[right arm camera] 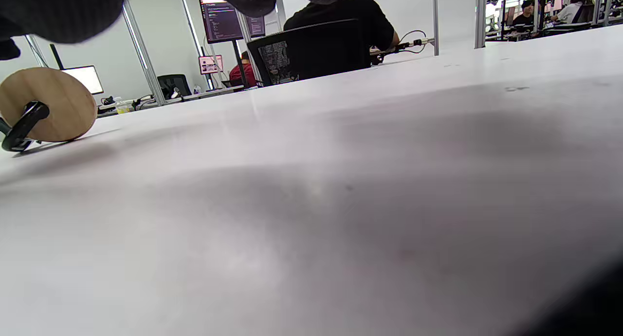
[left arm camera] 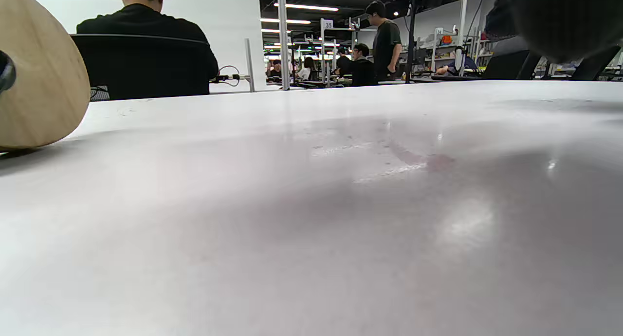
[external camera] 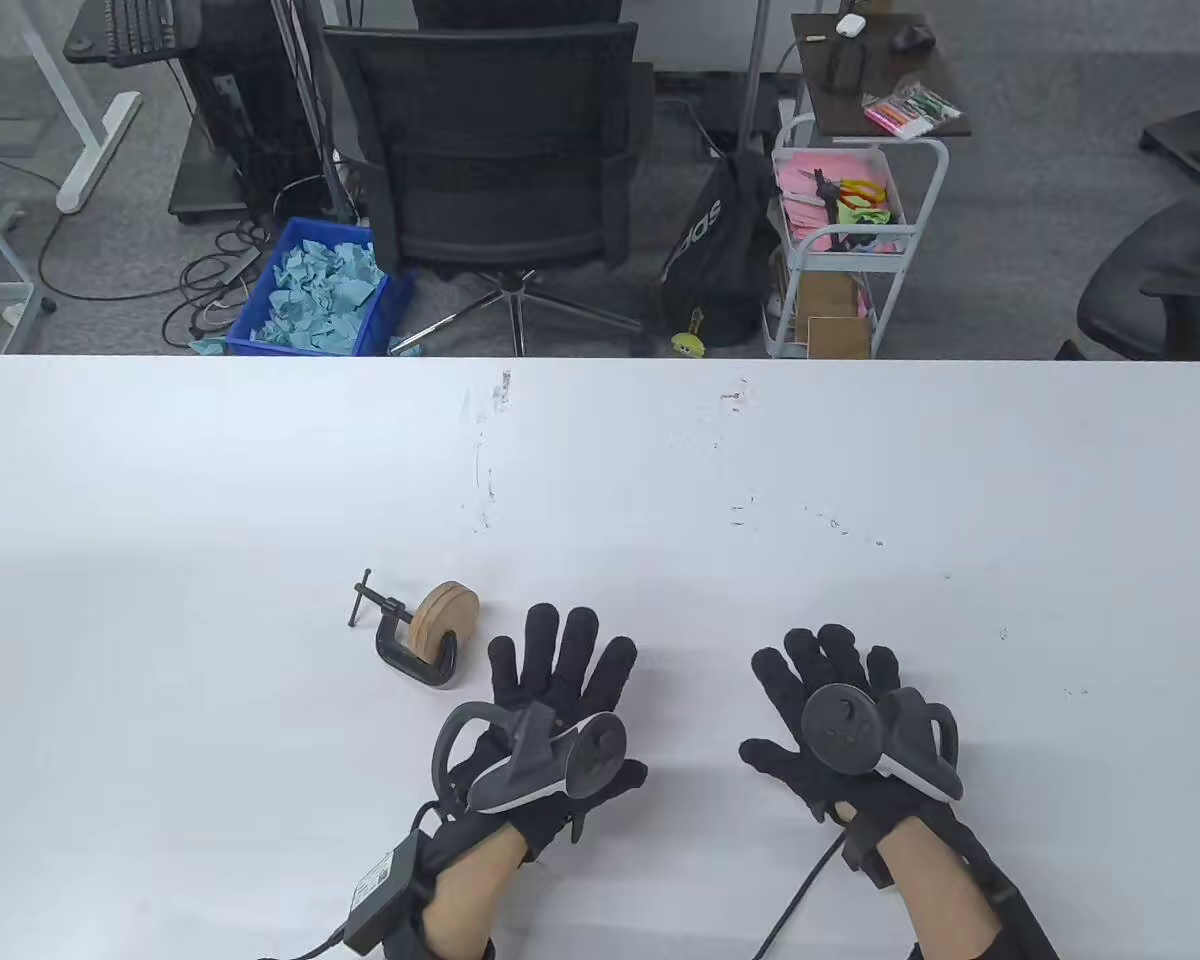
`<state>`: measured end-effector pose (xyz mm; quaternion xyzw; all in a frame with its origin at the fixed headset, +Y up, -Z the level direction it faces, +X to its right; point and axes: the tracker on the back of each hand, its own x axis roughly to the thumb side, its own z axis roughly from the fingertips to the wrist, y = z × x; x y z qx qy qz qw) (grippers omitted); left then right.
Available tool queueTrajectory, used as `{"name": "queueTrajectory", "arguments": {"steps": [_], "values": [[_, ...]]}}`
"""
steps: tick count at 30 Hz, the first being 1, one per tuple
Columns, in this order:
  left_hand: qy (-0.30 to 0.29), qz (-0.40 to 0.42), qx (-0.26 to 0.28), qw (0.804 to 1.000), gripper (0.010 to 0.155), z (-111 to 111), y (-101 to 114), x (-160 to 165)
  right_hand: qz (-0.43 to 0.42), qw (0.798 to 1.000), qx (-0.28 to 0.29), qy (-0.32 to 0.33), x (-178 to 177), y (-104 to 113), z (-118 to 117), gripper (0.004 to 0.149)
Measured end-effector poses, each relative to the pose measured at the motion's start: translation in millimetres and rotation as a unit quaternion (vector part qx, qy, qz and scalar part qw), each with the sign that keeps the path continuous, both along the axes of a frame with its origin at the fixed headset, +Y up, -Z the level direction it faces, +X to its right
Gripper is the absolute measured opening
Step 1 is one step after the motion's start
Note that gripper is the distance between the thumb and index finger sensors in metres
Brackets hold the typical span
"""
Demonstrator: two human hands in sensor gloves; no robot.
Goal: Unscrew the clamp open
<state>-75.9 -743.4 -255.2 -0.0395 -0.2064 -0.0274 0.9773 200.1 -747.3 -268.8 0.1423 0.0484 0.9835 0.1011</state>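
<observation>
A black C-clamp (external camera: pixel 415 657) lies on the white table (external camera: pixel 860 480), its jaws closed on round wooden discs (external camera: pixel 447 620); its screw with a T-handle (external camera: pixel 363 598) points left. The discs also show in the left wrist view (left arm camera: pixel 41 78) and, with the clamp (right arm camera: pixel 22 126), in the right wrist view (right arm camera: pixel 53 102). My left hand (external camera: pixel 560 665) rests flat on the table, fingers spread, just right of the clamp, apart from it. My right hand (external camera: pixel 830 675) rests flat and empty further right.
Beyond the table's far edge stand a black office chair (external camera: pixel 500 150), a blue bin of paper scraps (external camera: pixel 315 290), a black bag (external camera: pixel 715 250) and a white cart (external camera: pixel 840 240). The table surface has small dark marks.
</observation>
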Motion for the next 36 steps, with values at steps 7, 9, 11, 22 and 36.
{"name": "queueTrajectory", "arguments": {"steps": [7, 9, 11, 22, 36], "values": [[0.001, -0.001, 0.001, 1.0, 0.105, 0.0, 0.0, 0.0, 0.01, 1.0, -0.004, 0.003, 0.8, -0.7, -0.7, 0.086], [0.002, 0.001, -0.003, 1.0, 0.105, -1.0, -0.7, -0.3, 0.012, 1.0, -0.002, 0.004, 0.8, 0.4, -0.5, 0.087], [0.005, 0.004, -0.003, 1.0, 0.106, -1.4, -1.4, -0.3, 0.012, 1.0, 0.003, 0.002, 2.0, 2.0, -0.6, 0.088], [0.069, 0.075, 0.029, 0.994, 0.104, -8.0, 23.3, -25.3, 0.023, 1.0, -0.017, -0.013, 6.8, -2.8, -3.7, 0.088], [0.392, 0.142, -0.023, 0.909, 0.057, -77.8, 59.4, -191.0, 0.031, 0.999, -0.017, -0.019, 9.2, -1.9, -3.4, 0.087]]}}
